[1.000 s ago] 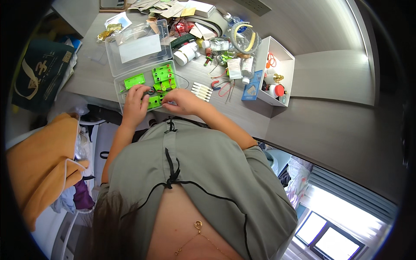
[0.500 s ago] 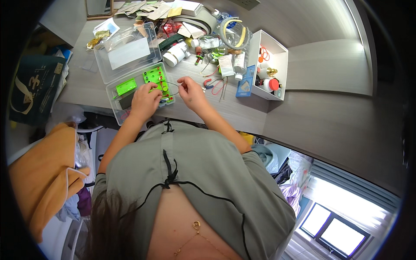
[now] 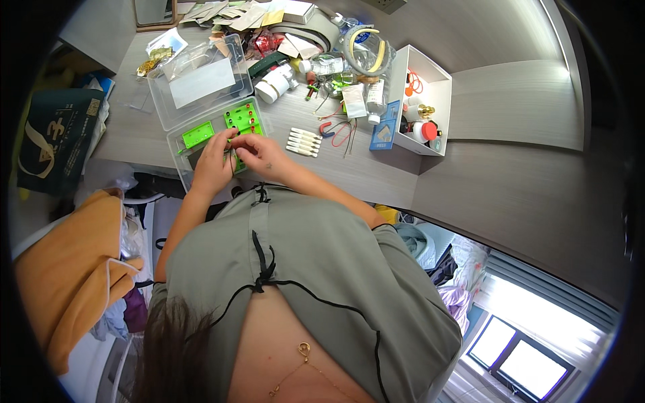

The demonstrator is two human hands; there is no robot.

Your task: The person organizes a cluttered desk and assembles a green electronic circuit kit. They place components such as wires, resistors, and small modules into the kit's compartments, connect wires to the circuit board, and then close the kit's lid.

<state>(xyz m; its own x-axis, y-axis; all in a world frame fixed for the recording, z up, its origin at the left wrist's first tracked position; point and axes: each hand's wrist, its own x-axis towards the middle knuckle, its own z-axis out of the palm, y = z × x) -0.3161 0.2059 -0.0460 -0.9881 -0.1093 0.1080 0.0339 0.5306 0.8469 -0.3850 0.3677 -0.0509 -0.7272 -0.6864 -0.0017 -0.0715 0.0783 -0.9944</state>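
My left hand (image 3: pixel 216 156) and my right hand (image 3: pixel 258 156) meet over a clear plastic case (image 3: pixel 176 161), fingertips close together. A thin dark wire (image 3: pixel 232 163) is pinched between them, with part of it hanging below the fingers. Under and behind the hands lies a bright green board (image 3: pixel 243 115) with small red and black terminals; my fingers hide its lower part. To its left in the case sits a small green tray (image 3: pixel 198 134). The case's transparent lid (image 3: pixel 154 87) is folded back, with a white card (image 3: pixel 201 83) on it.
Several cream-coloured small sticks (image 3: pixel 304 142) lie in a row right of my hands. Beyond them are a red and blue horseshoe magnet (image 3: pixel 327 129) and loose wires (image 3: pixel 351 138). White bottles (image 3: pixel 275 84) clutter the back. A white box (image 3: pixel 435 74) of small items stands at the right.
My right hand has moved left and down to meet my left hand. The wire loop stretched between them has drawn in. The row of cream sticks, covered before, now shows.
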